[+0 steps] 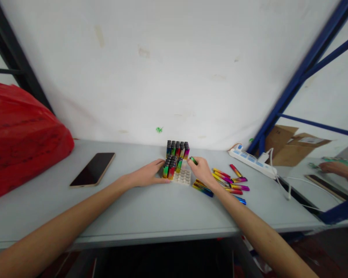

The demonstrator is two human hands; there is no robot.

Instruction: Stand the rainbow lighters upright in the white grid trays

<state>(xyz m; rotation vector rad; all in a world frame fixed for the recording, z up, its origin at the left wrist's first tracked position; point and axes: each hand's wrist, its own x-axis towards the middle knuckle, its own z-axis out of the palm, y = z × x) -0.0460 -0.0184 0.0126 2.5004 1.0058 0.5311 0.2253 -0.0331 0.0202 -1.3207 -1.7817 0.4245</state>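
Note:
A white tray (183, 176) with round holes lies on the grey table, its left part filled with upright coloured lighters (170, 170). My left hand (149, 173) is at the tray's left side, thumb and fingers apart around its edge, holding nothing that I can see. Just right of the tray, my right hand (202, 170) pinches a green lighter (193, 160), tilted, with its dark end toward the upper left. Behind the tray stands a block of upright lighters (178, 149). Loose shiny lighters (234, 187) lie to the right of my right hand.
A phone (93, 170) lies on the table (150, 216) at the left, near a large red bag (26, 139). At the right are a white power strip (253, 163) with cables, blue rack posts (295, 81) and cardboard boxes (295, 148). Another person's hand (335, 168) shows at the far right.

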